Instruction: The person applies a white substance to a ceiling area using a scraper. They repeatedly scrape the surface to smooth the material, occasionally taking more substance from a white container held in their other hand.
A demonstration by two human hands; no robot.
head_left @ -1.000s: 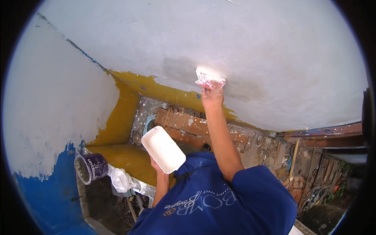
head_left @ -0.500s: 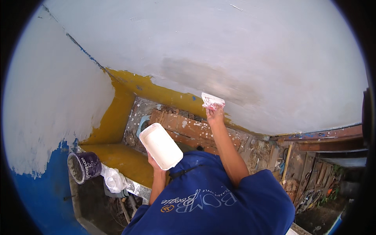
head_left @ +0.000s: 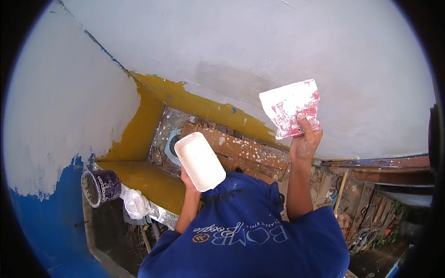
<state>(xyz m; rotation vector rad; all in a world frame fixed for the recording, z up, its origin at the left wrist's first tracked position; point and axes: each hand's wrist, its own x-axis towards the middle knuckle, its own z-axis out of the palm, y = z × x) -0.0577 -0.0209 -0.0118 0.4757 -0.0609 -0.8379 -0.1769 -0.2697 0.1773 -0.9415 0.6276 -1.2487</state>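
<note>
Right of centre: right hand [head_left: 306,143] grips white-smeared red flat spreader [head_left: 289,104]; left hand [head_left: 186,179] holds white rectangular tub [head_left: 212,182]. Pale wall [head_left: 232,41], top, looks mostly coated; yellow-painted band [head_left: 204,104], mid-left, uncoated.

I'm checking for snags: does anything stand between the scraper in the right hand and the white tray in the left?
Nothing visible does: between the scraper and the white tray, only open space shows, with white-spotted boards beyond.

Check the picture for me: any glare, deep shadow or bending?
Head view: the scraper is washed out in places; head view: the recess at lower left sinks into shadow; head view: fisheye distortion bends straight edges near the border.
</note>
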